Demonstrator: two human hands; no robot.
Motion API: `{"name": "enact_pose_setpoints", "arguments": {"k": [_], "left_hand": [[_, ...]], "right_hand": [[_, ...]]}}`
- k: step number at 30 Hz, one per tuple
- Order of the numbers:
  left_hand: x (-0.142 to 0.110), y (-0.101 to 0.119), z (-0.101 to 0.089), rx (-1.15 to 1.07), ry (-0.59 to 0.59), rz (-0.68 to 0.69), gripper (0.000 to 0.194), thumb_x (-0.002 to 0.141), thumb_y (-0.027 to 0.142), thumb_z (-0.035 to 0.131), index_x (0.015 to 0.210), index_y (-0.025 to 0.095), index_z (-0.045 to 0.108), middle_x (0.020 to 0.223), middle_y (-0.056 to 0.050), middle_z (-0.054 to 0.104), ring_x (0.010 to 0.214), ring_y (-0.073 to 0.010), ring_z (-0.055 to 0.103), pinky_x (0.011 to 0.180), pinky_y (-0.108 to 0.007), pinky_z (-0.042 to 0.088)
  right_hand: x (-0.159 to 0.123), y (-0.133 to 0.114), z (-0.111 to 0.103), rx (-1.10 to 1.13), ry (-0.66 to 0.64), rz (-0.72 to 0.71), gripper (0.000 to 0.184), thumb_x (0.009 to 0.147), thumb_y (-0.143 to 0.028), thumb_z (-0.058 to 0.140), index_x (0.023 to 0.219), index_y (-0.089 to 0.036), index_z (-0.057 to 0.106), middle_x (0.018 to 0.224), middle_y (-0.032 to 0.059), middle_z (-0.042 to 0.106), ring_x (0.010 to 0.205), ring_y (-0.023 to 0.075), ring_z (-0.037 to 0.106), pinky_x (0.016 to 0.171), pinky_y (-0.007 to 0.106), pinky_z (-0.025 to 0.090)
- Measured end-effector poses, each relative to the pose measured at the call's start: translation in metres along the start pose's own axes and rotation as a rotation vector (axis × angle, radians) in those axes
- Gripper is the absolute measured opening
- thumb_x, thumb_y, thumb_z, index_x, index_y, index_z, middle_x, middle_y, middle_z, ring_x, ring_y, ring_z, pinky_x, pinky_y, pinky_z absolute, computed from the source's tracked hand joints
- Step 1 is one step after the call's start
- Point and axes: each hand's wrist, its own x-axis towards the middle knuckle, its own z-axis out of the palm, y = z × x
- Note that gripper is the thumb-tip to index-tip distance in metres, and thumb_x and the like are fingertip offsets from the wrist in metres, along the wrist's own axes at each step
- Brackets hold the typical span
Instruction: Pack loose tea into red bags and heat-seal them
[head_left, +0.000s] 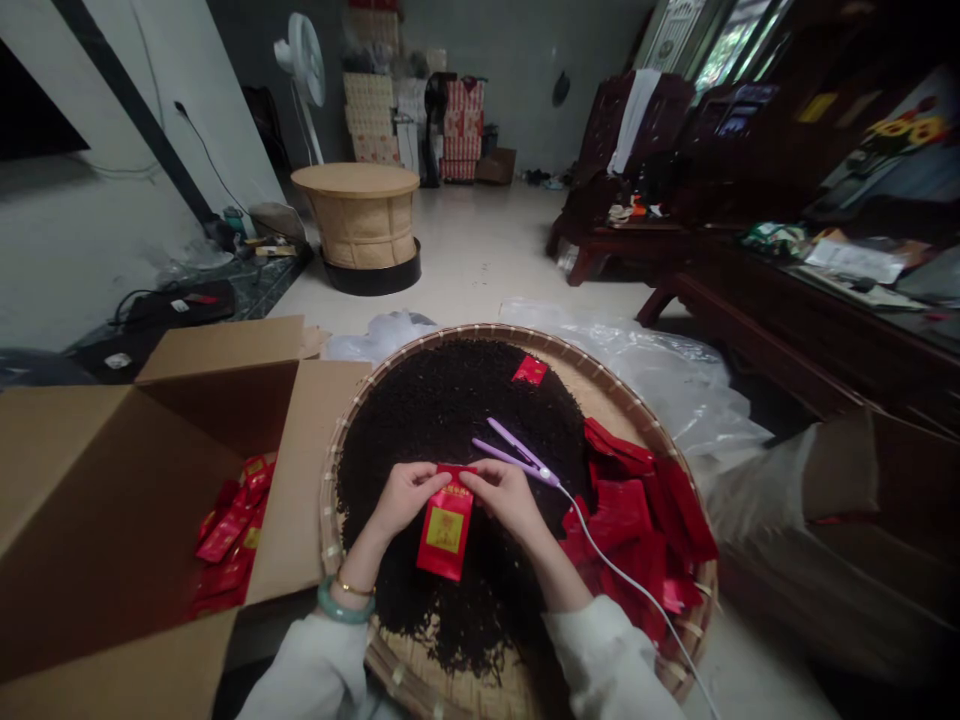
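A red packet (444, 550) with a yellow label hangs between my two hands, over a heap of dark loose tea leaves (405, 410). My left hand (411, 490) pinches its top left corner, and my right hand (504, 490) pinches the top right corner. Just beyond my right hand, a purple hair straightener (536, 465) lies with its arms apart on the leaves, its white cord running off to the lower right. Flat red pouches (630, 520) are piled on the right of the round woven bamboo tray (664, 430). A single small red packet (530, 370) rests on the far leaves.
An open cardboard box (277, 500) on the left holds several red packets (232, 535). Clear plastic sheeting (645, 370) lies on the floor behind the tray. Dark wooden furniture (765, 340) stands at the right, and a round wicker stand (364, 220) beyond the box.
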Motion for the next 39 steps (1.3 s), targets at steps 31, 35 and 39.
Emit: {"name": "enact_pose_setpoints", "arguments": {"k": [31,35,39], "left_hand": [[-0.003,0.000,0.009,-0.482,-0.118,-0.375,0.054,0.044,0.029,0.090,0.088,0.009,0.065,0.089,-0.014,0.074,0.064,-0.0205,0.071,0.063,-0.030,0.055],[-0.003,0.001,0.010,-0.460,-0.114,-0.366,0.052,0.046,0.028,0.089,0.088,0.009,0.065,0.089,-0.013,0.074,0.064,-0.0198,0.070,0.065,-0.031,0.054],[-0.003,0.001,0.011,-0.407,-0.133,-0.338,0.048,0.049,0.028,0.087,0.088,0.009,0.065,0.085,-0.011,0.074,0.065,-0.0195,0.070,0.066,-0.031,0.054]], "right_hand": [[0.034,0.040,-0.052,-1.242,0.306,-0.269,0.045,0.080,-0.021,0.061,0.124,-0.017,0.053,0.110,0.0174,0.062,0.098,0.0301,0.054,0.080,0.041,0.042],[0.034,0.030,-0.061,-0.960,0.281,-0.297,0.041,0.080,-0.024,0.060,0.121,-0.015,0.057,0.108,0.0161,0.062,0.097,0.0279,0.058,0.082,0.040,0.045],[0.022,0.003,-0.063,-0.538,0.030,-0.266,0.043,0.081,-0.034,0.062,0.119,-0.016,0.060,0.109,0.0107,0.066,0.095,0.0239,0.063,0.083,0.037,0.049]]}}
